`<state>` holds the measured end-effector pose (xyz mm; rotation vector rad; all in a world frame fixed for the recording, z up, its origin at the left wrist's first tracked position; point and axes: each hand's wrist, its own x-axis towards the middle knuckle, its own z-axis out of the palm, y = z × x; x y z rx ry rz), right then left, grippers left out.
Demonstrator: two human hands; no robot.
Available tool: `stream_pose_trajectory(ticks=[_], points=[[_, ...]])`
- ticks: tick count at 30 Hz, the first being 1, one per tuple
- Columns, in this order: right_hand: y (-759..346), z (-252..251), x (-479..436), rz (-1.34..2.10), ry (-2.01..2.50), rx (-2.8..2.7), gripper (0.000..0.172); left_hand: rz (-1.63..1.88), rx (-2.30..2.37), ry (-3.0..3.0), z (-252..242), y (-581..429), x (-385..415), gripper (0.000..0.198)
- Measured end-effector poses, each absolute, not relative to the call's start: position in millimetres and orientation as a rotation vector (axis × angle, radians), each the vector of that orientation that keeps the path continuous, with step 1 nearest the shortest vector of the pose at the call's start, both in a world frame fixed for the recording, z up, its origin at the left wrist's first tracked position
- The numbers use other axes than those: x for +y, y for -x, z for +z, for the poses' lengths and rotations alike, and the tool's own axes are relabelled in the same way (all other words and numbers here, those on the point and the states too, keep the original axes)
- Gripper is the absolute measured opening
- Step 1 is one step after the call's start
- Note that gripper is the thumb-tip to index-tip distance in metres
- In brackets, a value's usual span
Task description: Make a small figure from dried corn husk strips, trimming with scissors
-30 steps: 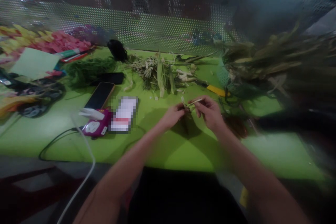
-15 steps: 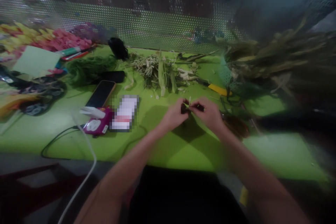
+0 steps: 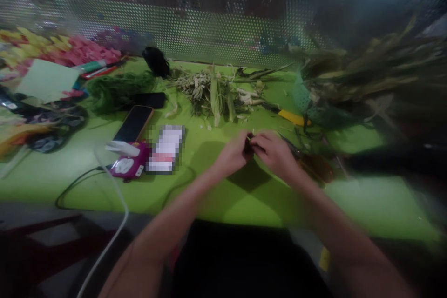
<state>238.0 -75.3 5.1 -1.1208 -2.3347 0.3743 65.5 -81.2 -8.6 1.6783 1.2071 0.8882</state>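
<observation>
Over the green table [image 3: 209, 200], my left hand [image 3: 237, 151] and my right hand [image 3: 273, 150] meet fingertip to fingertip. Both are closed in a pinch around something small; a dark bit and a thin pale tip show between the fingers, but its kind is hidden. Beyond the hands lies a heap of dried stalks and pale husks [image 3: 215, 98]. A cutter with a yellow handle [image 3: 291, 117] rests just past my right hand. Near my right wrist lie scissors-like dark tools with brownish handles [image 3: 316, 167], blurred.
To the left are a phone [image 3: 134, 123], a blurred-out lit screen [image 3: 165, 149], a purple tissue pack [image 3: 129, 163] and a white cable [image 3: 120, 195]. Green fibre [image 3: 115, 91] and pink petals [image 3: 92, 51] lie further off. A green basket [image 3: 302, 95] of dried leaves stands right.
My right hand has turned and its fingers have closed further over the left fingertips. The pale stick that stood up between them now barely shows.
</observation>
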Motion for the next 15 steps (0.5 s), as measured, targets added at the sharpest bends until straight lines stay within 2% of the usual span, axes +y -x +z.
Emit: stream_pose_trajectory(ticks=[5, 15], points=[[-237.1, 8.9, -77.9, 0.407, 1.089, -2.267, 0.03, 0.932, 1.14, -1.695, -12.8, -63.9, -79.1, 0.025], [-234.7, 5.1, -79.2, 0.428, 1.008, -2.207, 0.029, 0.932, 1.117, -1.686, -20.5, -62.1, -77.3, 0.028]])
